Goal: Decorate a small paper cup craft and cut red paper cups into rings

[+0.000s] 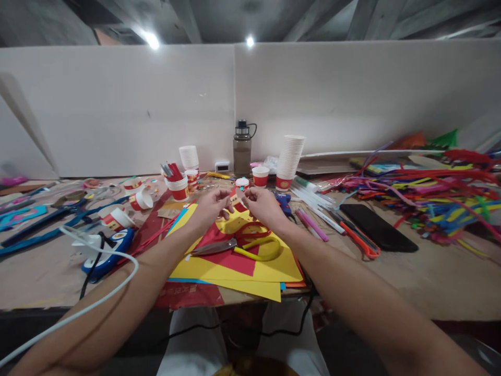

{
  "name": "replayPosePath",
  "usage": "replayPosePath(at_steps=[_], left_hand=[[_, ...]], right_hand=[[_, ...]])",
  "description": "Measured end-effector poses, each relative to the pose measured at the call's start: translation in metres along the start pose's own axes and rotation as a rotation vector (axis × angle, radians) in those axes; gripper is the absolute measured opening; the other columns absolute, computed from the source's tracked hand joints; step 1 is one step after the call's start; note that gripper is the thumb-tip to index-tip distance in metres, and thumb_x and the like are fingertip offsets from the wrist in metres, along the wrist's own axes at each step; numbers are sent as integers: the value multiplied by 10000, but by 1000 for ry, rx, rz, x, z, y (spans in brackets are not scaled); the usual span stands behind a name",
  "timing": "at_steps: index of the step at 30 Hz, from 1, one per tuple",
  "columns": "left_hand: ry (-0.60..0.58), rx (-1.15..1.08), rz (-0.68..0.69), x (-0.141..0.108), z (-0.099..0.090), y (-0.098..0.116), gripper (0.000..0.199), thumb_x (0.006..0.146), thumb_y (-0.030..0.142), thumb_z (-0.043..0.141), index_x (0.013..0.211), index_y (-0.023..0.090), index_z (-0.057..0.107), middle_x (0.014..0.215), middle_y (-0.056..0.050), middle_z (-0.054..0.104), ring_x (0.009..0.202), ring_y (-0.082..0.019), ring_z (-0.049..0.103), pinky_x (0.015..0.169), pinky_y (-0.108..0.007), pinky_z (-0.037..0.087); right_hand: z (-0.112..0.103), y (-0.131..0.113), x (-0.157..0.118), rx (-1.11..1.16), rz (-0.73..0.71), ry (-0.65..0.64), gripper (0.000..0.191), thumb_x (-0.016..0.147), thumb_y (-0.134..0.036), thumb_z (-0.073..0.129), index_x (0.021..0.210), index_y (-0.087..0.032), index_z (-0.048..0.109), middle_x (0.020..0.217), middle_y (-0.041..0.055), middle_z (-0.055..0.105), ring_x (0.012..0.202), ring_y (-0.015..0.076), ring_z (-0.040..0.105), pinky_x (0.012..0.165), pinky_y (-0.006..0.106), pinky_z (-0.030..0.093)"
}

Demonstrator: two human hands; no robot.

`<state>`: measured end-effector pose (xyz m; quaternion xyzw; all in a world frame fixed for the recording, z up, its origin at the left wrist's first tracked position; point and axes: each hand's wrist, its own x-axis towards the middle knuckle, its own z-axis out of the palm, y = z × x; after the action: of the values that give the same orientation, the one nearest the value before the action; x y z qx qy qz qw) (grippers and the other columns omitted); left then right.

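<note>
My left hand (211, 208) and my right hand (266, 207) meet above the middle of the table, fingers bent inward. Between their fingertips is a small red and cream paper piece (237, 199) with printed marks, gripped from both sides. Just behind it shows a small white-topped object (242, 183), partly hidden. Below the hands lie scissors with red and yellow handles (263, 249), blades pointing left. They rest on a red paper sheet (242, 263) over yellow paper sheets (199, 269).
Right: a stack of paper cups (290, 162), a single cup (260, 176), an orange cutter (360, 241), a black phone (378, 227) and pipe cleaners (442, 198). Left: a cup of pencils (177, 188), tipped cups (141, 200), a blue power strip (111, 256). Behind: a bottle (242, 151).
</note>
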<state>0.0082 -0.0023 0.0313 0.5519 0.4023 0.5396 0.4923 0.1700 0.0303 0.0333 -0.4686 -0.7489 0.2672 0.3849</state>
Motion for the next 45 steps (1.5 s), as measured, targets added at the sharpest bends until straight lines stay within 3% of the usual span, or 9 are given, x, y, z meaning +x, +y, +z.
replayPosePath(at_steps=[3, 10, 18, 23, 26, 31, 36, 40, 45], left_hand=[[-85, -64, -57, 0, 2, -2, 327, 647, 354, 742, 852, 144, 597, 773, -15, 585, 565, -73, 536, 493, -200, 462], [-64, -70, -73, -2, 5, -3, 322, 656, 419, 724, 801, 145, 637, 729, -33, 603, 564, -87, 529, 457, -185, 412], [82, 77, 138, 4, -6, -9, 210, 705, 309, 675, 836, 169, 588, 647, 4, 592, 450, -86, 523, 438, -205, 411], [152, 191, 261, 4, -8, -8, 96, 733, 234, 631, 801, 180, 590, 617, 18, 580, 477, -94, 527, 493, -215, 426], [137, 147, 290, 3, -4, -5, 175, 684, 229, 687, 820, 180, 588, 663, 12, 596, 570, -107, 558, 565, -223, 452], [-60, 44, 36, -1, 1, 0, 233, 665, 318, 709, 767, 149, 585, 679, -21, 599, 556, -113, 556, 508, -229, 447], [129, -71, 85, 10, -10, -6, 243, 625, 288, 724, 759, 155, 571, 610, 18, 557, 466, -80, 503, 443, -206, 403], [302, -189, 150, 21, -24, -8, 219, 604, 241, 711, 726, 173, 542, 592, 36, 550, 430, -64, 471, 409, -186, 348], [339, -312, 159, 22, -33, 1, 273, 567, 174, 730, 715, 191, 501, 617, 50, 552, 474, -61, 503, 427, -169, 340]], right_hand=[[0, -6, -5, -94, -132, 67, 129, 804, -280, 519, 790, -185, 605, 586, -22, 548, 515, 94, 494, 474, 195, 344], [1, -15, -13, -56, -251, 37, 163, 815, -276, 539, 949, -194, 583, 561, -50, 517, 516, 93, 469, 511, 202, 340], [3, -14, -9, 331, 60, -168, 243, 895, -441, 411, 883, -210, 487, 656, -18, 584, 446, 89, 541, 386, 181, 410], [7, -17, -8, 483, 267, -277, 116, 837, -280, 533, 892, -207, 463, 583, -47, 565, 409, 76, 503, 379, 183, 433], [7, -16, -9, 405, 143, -215, 163, 794, -197, 559, 927, -213, 466, 562, -70, 549, 416, 79, 508, 389, 179, 422], [5, -9, -10, 124, -141, -65, 182, 808, -284, 558, 967, -210, 507, 568, -71, 536, 469, 81, 518, 454, 178, 389], [-8, -11, -8, -2, -157, -61, 192, 871, -361, 463, 888, -195, 557, 669, -18, 590, 573, 106, 544, 518, 210, 380], [-28, -21, -18, -213, -261, -257, 165, 836, -308, 532, 898, -180, 616, 732, 16, 620, 652, 135, 554, 577, 239, 386], [-43, -29, -50, -454, -338, -628, 349, 804, -254, 594, 1148, -199, 600, 1058, 108, 643, 942, 220, 599, 771, 302, 444]])
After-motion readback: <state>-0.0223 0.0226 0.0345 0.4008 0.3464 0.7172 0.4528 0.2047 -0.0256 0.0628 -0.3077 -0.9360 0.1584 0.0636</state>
